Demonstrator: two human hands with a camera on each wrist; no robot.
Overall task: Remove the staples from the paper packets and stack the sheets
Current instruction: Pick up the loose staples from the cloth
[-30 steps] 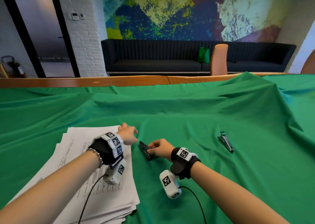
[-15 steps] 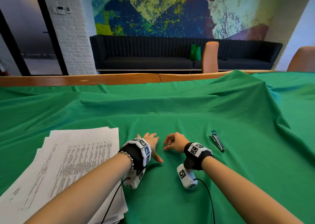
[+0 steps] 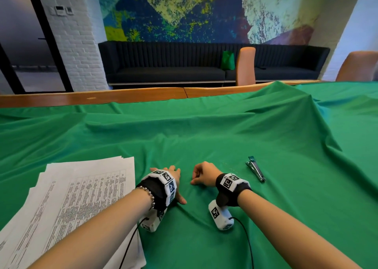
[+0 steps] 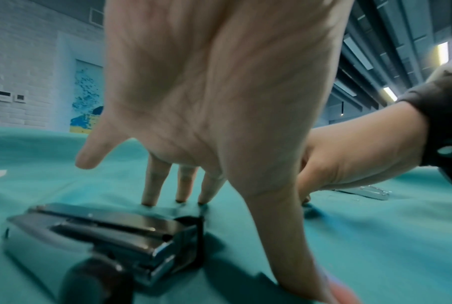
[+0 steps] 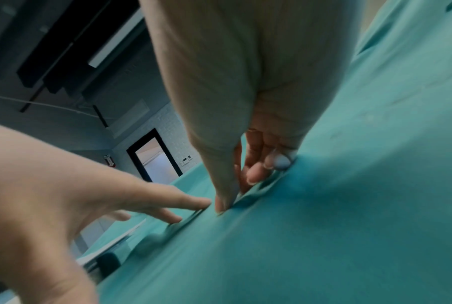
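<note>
1. Left hand (image 3: 176, 183): palm down on the green cloth (image 3: 225, 137), fingers spread and straight. In the left wrist view three fingertips (image 4: 150, 198) touch the cloth; the thumb also reaches down to it. It holds nothing.
2. Stapler (image 4: 110, 232): lies on the cloth directly under the left palm, just short of the fingertips, seen only in the left wrist view. Black and metal body. The head view hides it beneath the hand and wrist band.
3. Right hand (image 3: 204, 173): just right of the left hand, not touching it. Fingers are curled, tips (image 5: 254, 174) pressed down onto the cloth with the thumb beside them. The cloth wrinkles at that point. Whether a staple is pinched there cannot be told.
4. Sheets (image 3: 81, 203): a loose, fanned stack of printed pages, just left of the left hand and partly under the left forearm.
5. Metal tool (image 3: 255, 168): flat on the cloth to the right of the right hand, apart from it, untouched.
6. Beyond both hands: the cloth runs in folds to a wooden table edge (image 3: 92, 98). Past it stand a dark sofa (image 3: 163, 64) and a painted wall.
</note>
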